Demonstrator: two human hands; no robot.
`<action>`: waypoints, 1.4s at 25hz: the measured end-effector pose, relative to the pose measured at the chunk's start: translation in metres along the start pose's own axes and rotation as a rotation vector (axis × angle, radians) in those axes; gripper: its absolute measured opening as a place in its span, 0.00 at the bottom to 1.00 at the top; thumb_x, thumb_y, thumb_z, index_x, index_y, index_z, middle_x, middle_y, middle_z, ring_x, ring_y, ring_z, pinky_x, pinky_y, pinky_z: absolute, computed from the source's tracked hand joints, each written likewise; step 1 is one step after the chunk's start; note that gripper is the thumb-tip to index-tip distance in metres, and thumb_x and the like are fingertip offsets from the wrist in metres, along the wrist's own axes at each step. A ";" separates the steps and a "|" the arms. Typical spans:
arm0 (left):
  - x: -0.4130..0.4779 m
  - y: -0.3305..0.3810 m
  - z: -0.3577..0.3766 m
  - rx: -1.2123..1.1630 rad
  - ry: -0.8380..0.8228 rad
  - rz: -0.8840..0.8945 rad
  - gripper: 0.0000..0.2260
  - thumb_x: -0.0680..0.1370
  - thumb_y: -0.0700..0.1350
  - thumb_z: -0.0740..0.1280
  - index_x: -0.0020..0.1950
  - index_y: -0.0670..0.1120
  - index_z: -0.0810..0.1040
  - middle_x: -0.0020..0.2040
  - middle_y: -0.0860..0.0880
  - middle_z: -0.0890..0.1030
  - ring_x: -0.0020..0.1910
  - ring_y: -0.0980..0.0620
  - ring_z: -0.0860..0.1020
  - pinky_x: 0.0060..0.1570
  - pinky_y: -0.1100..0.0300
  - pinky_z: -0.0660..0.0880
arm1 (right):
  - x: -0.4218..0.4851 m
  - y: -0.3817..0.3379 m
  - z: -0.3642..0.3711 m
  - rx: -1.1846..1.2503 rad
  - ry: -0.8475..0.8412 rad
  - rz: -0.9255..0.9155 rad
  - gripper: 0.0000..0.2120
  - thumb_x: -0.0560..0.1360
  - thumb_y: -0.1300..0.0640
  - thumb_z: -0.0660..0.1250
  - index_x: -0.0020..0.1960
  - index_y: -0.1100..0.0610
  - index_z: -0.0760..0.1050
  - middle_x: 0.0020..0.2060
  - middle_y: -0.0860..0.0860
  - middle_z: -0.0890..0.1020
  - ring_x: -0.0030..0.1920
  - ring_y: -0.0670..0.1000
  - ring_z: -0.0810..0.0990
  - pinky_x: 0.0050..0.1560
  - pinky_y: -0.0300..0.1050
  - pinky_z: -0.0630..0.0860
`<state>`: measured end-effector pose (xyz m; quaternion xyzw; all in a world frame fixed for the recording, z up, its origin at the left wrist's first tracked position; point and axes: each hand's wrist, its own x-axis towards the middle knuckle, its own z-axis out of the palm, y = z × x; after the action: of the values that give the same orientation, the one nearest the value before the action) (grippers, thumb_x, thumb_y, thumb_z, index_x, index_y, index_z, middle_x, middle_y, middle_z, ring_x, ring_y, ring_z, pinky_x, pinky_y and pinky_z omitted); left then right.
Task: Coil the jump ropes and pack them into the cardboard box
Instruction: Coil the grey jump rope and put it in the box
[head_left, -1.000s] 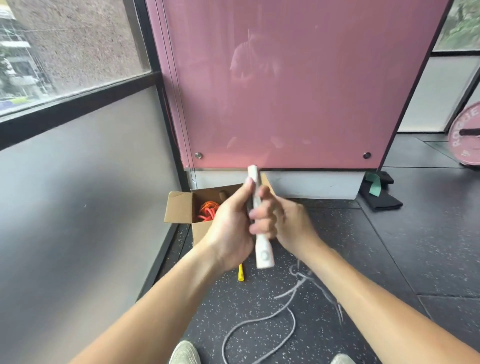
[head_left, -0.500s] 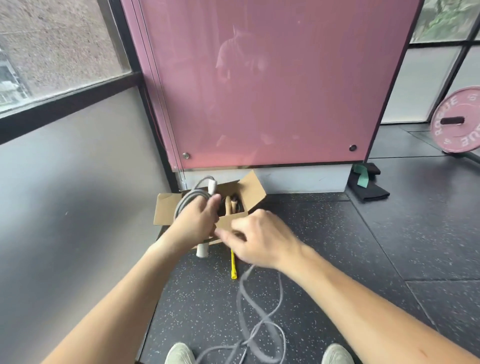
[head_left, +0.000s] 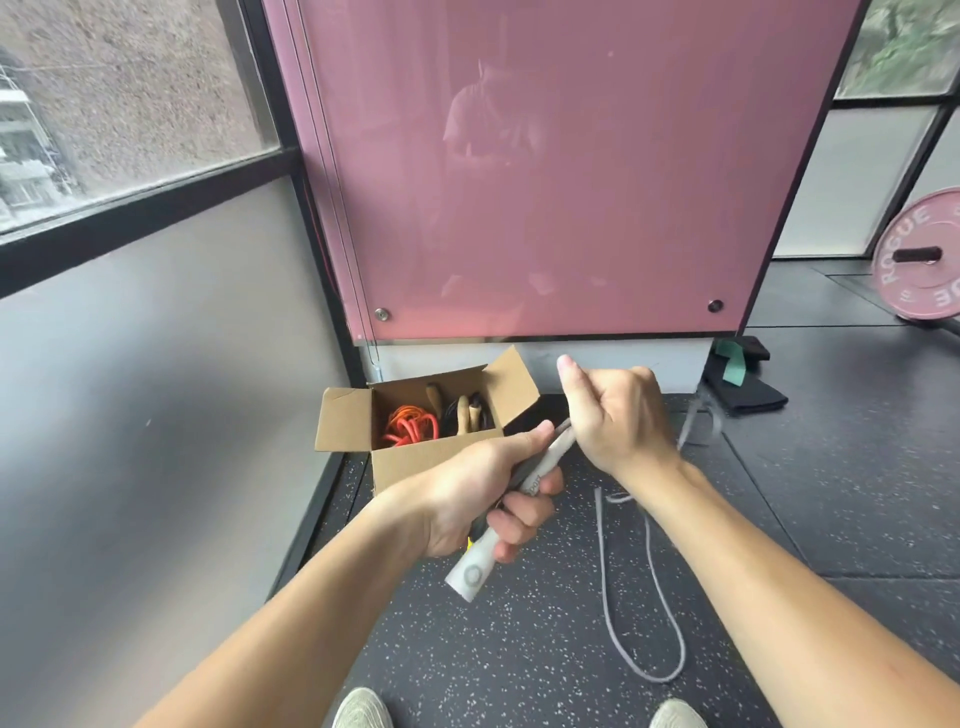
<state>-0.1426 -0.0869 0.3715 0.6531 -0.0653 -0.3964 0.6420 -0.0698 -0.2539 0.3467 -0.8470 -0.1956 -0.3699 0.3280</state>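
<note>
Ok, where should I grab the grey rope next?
Probably the upper strand of the grey rope, just below the right hand, pinched from above. It is thin and trails into a loop on the floor, so gripping high keeps the next coil short.

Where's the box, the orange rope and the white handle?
cardboard box (head_left: 405, 467): head view, front wall.
orange rope (head_left: 410, 428): head view, middle of coil.
white handle (head_left: 470, 571): head view, lower end.

Left hand (head_left: 478, 499) grips a white plastic jump-rope handle (head_left: 471, 571) w/ right hand (head_left: 618, 415) pinching its grey cord (head_left: 644, 623), looped on speckled black rubber floor (head_left: 519, 654) nr an open brown cardboard box (head_left: 415, 460) of coiled ropes.
</note>
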 end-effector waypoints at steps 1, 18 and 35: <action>-0.001 -0.001 -0.001 -0.024 -0.035 -0.002 0.23 0.83 0.64 0.49 0.38 0.50 0.67 0.29 0.53 0.57 0.22 0.57 0.57 0.22 0.65 0.62 | -0.001 0.004 0.001 -0.039 0.010 -0.007 0.29 0.82 0.46 0.54 0.24 0.51 0.54 0.17 0.44 0.58 0.20 0.48 0.60 0.24 0.41 0.53; -0.006 0.025 -0.060 -0.845 0.554 1.057 0.15 0.86 0.56 0.53 0.45 0.49 0.68 0.34 0.53 0.64 0.30 0.55 0.63 0.41 0.61 0.66 | -0.037 -0.013 0.032 0.005 -0.758 -0.106 0.20 0.85 0.43 0.53 0.46 0.56 0.73 0.26 0.46 0.73 0.21 0.42 0.70 0.21 0.36 0.64; -0.007 -0.005 -0.015 -0.180 -0.147 0.132 0.17 0.83 0.57 0.57 0.39 0.50 0.69 0.28 0.54 0.58 0.22 0.57 0.58 0.26 0.62 0.60 | -0.008 0.018 0.008 -0.285 -0.112 -0.161 0.15 0.64 0.67 0.71 0.30 0.55 0.68 0.20 0.48 0.70 0.23 0.53 0.61 0.28 0.38 0.52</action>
<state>-0.1402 -0.0698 0.3685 0.5562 -0.1191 -0.4044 0.7162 -0.0601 -0.2619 0.3291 -0.8857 -0.2264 -0.3712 0.1625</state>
